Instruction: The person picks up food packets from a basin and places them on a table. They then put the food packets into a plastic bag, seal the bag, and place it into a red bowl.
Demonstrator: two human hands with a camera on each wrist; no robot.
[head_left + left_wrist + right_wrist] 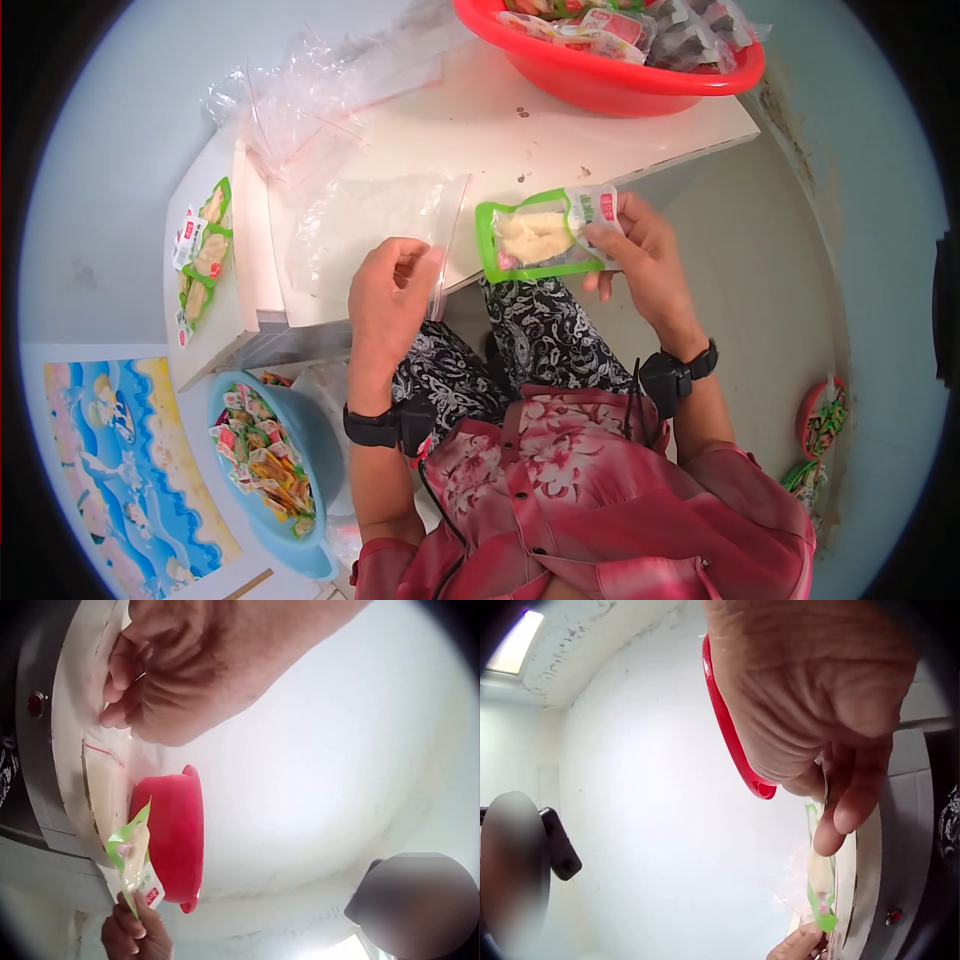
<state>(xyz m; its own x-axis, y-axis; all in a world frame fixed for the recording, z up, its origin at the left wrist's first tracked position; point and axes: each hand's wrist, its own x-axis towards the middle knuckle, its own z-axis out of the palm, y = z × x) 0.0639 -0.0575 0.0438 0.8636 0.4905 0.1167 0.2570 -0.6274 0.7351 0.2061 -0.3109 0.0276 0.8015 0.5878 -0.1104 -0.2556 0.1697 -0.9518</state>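
Note:
My right hand (650, 260) grips one end of a green-edged snack pouch (540, 240), pale pieces showing through its clear window. The pouch is held over the table's front edge, just right of a clear zip bag (365, 225) lying flat. At the bag's red-lined mouth, my left hand (390, 300) pinches the edge between curled fingers and thumb. The left wrist view shows those bent fingers (124, 679) close over the table edge. In the right wrist view, thumb and fingers (847, 802) clasp the pouch.
A red basin (610, 85) of packets stands at the table's back right. More clear bags (310, 100) lie at the back left. Several green pouches (205, 255) rest on the left ledge. Below it, a blue basin (315, 450) holds colourful packets.

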